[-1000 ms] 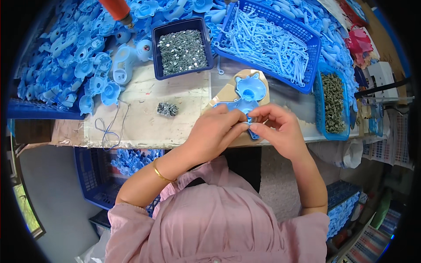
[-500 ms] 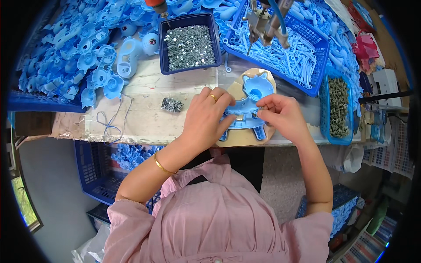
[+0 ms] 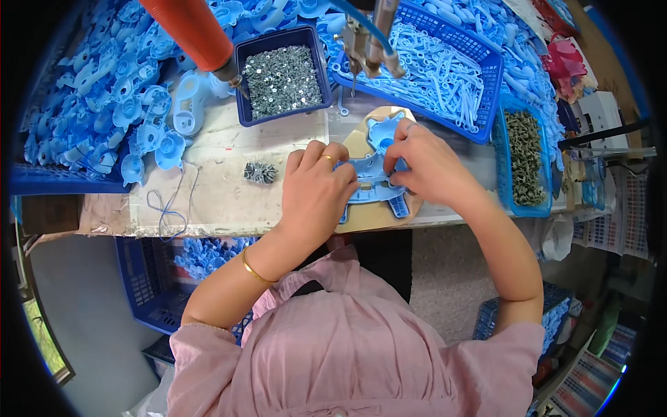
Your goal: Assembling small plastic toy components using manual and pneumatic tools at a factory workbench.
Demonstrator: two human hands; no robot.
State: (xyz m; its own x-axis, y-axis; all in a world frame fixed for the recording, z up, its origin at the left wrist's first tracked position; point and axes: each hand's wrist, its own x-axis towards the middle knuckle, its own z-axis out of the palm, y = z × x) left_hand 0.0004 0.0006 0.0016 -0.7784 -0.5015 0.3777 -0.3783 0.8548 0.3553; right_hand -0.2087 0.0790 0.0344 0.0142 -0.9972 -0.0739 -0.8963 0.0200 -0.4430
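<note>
A light blue plastic toy shell (image 3: 372, 192), hollow side up, lies in a tan shaped holder (image 3: 375, 217) near the table's front edge. Curled over its left edge, my left hand (image 3: 316, 186) grips the shell with thumb and fingertips. My right hand (image 3: 429, 163) reaches over the right side, its fingers bent and pinched down at the shell's middle. Whatever sits between those right fingertips is too small or hidden to make out. A small metal piece shows in the lower middle of the shell.
A screw tray (image 3: 285, 76) stands beyond my hands, under a hanging orange screwdriver (image 3: 198, 35) and a metal tool head (image 3: 368, 45). Blue baskets hold thin blue parts (image 3: 434, 76) and small metal pieces (image 3: 524, 156). Loose screws (image 3: 260, 172) and piled blue shells (image 3: 104, 90) lie left.
My right hand has turned and moved farther over the shell, its fingers now pointing down into it. The left hand stays on the left edge. The orange screwdriver shows larger and lower as the view shifted.
</note>
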